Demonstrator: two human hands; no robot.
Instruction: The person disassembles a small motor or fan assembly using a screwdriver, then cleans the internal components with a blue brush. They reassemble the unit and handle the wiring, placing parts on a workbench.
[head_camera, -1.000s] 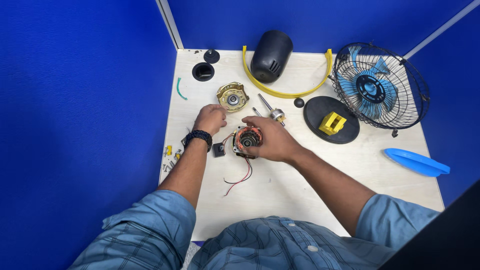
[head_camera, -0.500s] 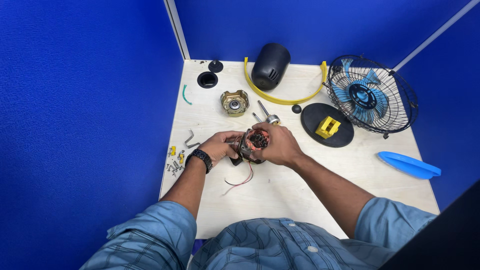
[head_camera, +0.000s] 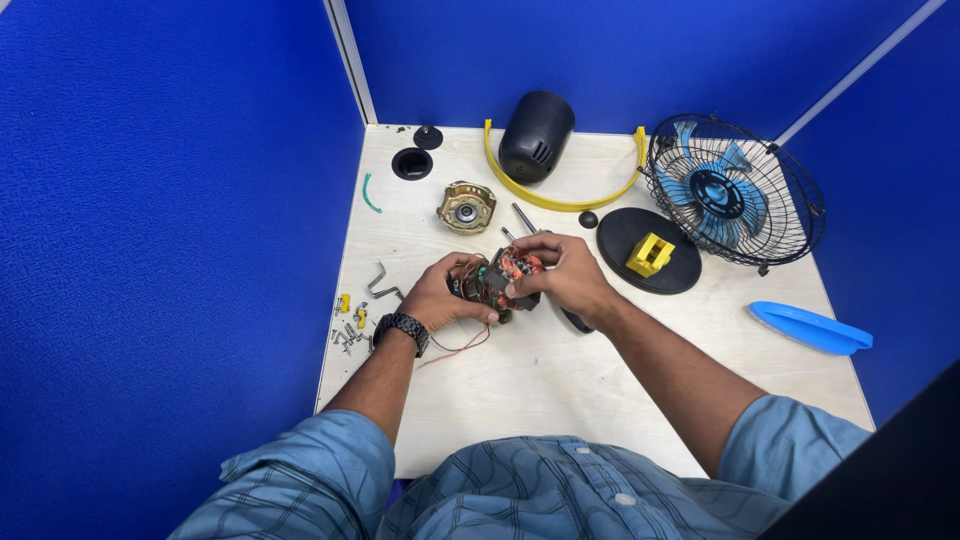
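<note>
Both hands hold a small fan motor (head_camera: 500, 277) with copper windings and a black frame, just above the pale table (head_camera: 560, 370). My left hand (head_camera: 445, 292), with a dark wristwatch, grips the motor's left side. My right hand (head_camera: 565, 275) grips its right side from above, fingers curled over the windings. Thin red wires (head_camera: 455, 347) trail from the motor onto the table. A brass-coloured motor end cap (head_camera: 467, 207) lies a little beyond my left hand, and a metal shaft (head_camera: 524, 217) lies beside it.
A black motor housing (head_camera: 536, 135) and yellow ring (head_camera: 560, 195) lie at the back. A caged blue fan (head_camera: 733, 190) and black base with yellow bracket (head_camera: 648, 252) stand right. A blue blade (head_camera: 810, 327) lies far right. Screws (head_camera: 350, 325) lie left. Blue partition walls surround the table.
My left hand left the brass end cap and joined my right hand on the motor. Both hands lifted the motor slightly off the table.
</note>
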